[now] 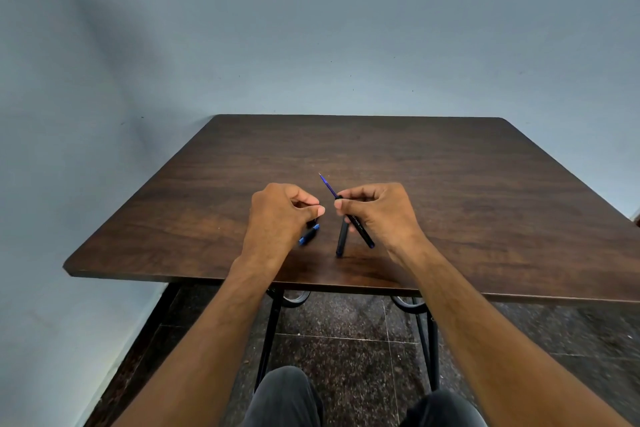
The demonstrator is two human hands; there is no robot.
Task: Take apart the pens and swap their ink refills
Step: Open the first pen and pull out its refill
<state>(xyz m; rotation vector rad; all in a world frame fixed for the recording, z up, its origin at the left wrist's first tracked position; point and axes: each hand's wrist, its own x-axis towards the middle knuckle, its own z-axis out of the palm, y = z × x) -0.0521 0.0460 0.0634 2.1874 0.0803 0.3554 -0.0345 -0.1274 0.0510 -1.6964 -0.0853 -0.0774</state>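
Head view, looking down at a dark wooden table with both hands working just above its near half. The right hand is curled closed around a black pen barrel, thumb and forefinger pinching its upper end. A blue refill sticks out of that end, its tip pointing up and away toward the far left, so the pen's long axis runs from near right to far left. The left hand is also closed, thumb against forefinger, pinching something small and dark that I cannot make out clearly; it may be the tip section unscrewed from the held pen. The two hands are near each other, with only a small gap between their fingertips.

A second black pen barrel lies on the table between the hands, below the right hand's fingers, its length running roughly toward and away from the person. A short blue and black piece, likely a cap, lies just beside the left hand, partly under it.

My judgement is that the exposed refill is about to be drawn out. The left hand is nearer its tip and would pull along the barrel's axis, up and to the far left.

No containers are in sight.
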